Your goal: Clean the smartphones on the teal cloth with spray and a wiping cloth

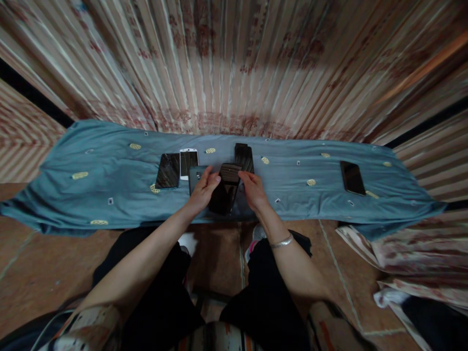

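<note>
A glossy black smartphone [224,196] is held between my two hands over the near edge of the cloth. My right hand [255,189] pinches its upper right corner between thumb and fingers. My left hand [204,191] is closed at its left edge, thumb on the side; some of its fingers are hidden. Just behind the left hand is a dark phone [193,173] with its camera side up, partly covered by the fingers. Beyond the held phone lies another black phone [244,155], partly hidden. A white phone [189,163] and a larger black phone [168,170] lie to the left.
A blue-green cloth [292,195] with yellow prints covers the long low table. One more black phone [353,178] lies far right. Pleated, patterned curtains [226,68] hang behind the table. My legs and shoes are below its near edge, on a tiled floor [340,273].
</note>
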A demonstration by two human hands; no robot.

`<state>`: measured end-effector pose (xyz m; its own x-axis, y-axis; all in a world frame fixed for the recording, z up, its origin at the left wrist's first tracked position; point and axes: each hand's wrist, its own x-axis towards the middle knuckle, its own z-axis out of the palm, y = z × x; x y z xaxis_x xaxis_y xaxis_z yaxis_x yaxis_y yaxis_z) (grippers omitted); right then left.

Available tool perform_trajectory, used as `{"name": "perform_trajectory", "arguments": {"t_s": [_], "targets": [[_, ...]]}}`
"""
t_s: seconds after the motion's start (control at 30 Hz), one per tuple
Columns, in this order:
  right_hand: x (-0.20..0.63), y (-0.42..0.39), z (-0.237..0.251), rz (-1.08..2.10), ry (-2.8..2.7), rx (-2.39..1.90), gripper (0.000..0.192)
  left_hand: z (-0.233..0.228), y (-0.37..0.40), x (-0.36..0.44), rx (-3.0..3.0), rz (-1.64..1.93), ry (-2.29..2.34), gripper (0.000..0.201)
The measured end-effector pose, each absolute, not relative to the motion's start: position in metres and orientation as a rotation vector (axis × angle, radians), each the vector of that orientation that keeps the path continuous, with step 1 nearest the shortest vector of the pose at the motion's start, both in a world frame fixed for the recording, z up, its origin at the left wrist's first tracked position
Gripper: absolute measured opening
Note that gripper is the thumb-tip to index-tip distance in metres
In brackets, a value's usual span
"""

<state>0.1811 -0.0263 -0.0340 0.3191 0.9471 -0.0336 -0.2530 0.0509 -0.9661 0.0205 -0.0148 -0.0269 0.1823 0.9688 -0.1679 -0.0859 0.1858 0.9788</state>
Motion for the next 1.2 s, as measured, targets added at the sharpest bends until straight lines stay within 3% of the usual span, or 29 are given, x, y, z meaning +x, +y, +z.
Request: {"name": "perform_trajectory", "arguments": {"t_s": [0.2,0.43,0.77,1.03,1.2], "targets": [[0.181,-0.024,-0.035,1.224,-0.577,-1.133,0.032,-0.015,-0.015,0.017,0.682,0.990,1.052,0.023],[0.176,-0.021,-0.037,1.210,-0.658,-1.113,0.035,-0.004,-0.024,0.017,0.414,0.779,0.969,0.038],[0.180,-0.013,-0.054,0.868,-0.940,-1.266,0.031,-0.007,-0.022,0.011,0.375,0.917,0.955,0.030],[0.187,-0.025,-0.045,0.264,-1.645,-1.363,0.047,-0.013,-0.024,0.007,0.506,0.951,1.001,0.012],[0.178,-0.028,-0.043,0.080,-1.893,-1.496,0.050,-0.009,-0.028,0.008,0.562,0.966,0.967,0.009]]}}
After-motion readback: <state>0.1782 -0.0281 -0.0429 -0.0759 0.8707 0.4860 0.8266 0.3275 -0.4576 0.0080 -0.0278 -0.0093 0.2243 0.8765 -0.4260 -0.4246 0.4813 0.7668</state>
